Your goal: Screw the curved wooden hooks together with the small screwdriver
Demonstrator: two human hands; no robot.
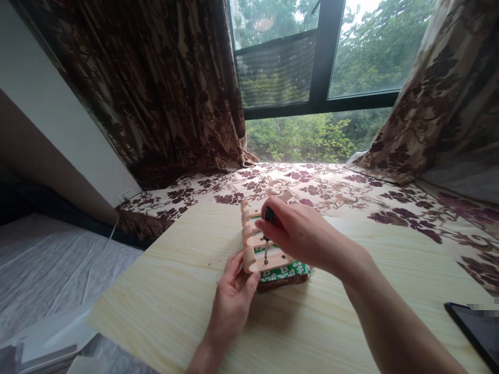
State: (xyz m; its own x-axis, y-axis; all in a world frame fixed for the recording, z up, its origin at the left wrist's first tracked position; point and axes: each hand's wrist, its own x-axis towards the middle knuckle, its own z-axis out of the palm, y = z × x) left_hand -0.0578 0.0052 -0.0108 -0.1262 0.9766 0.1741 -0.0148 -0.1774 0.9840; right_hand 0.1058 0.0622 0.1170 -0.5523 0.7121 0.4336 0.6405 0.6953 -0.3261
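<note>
My right hand is closed around the dark handle of a screwdriver, whose shaft points down. The tip meets a hole near the left end of the nearest slat of a light wooden piece. That piece has several slats and rounded ends along its left side. It rests on a green and white patterned box with a brown lower edge. With thumb and fingers, my left hand grips the nearest rounded end of the wooden piece. Part of the piece is hidden behind my right hand.
The light wood-grain board lies beneath the box. A dark-edged device sits at the right edge. Beyond the board is a floral cloth below a window, with curtains around it. A bed is at left.
</note>
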